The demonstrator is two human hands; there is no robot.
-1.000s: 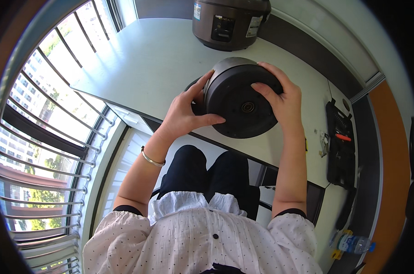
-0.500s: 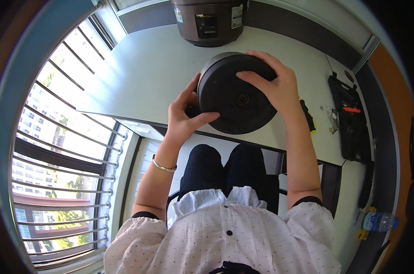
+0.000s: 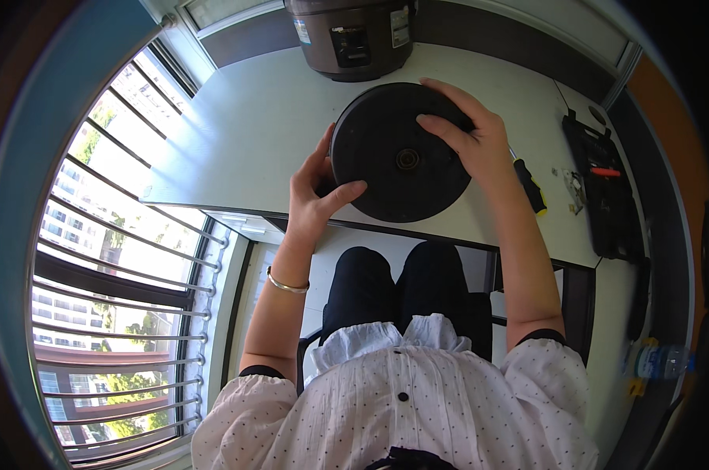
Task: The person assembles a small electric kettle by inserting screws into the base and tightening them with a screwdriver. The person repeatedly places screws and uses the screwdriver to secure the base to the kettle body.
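Observation:
A round black disc-shaped base (image 3: 397, 160) with a small hub in its middle is held up over the near edge of a white table (image 3: 245, 133), its flat underside facing me. My left hand (image 3: 317, 193) grips its left rim, thumb across the lower face. My right hand (image 3: 468, 133) holds the upper right rim, fingers spread over the face.
A dark grey cooker body (image 3: 353, 35) stands at the back of the table. A black-and-yellow screwdriver (image 3: 529, 186) lies right of the disc, with small screws (image 3: 575, 184) and an open black tool case (image 3: 605, 184) beyond. A barred window (image 3: 111, 258) is on the left. A water bottle (image 3: 661, 362) lies low right.
The disc has turned to face me more squarely and sits a little lower over the table edge. Both hands kept their hold on its rim.

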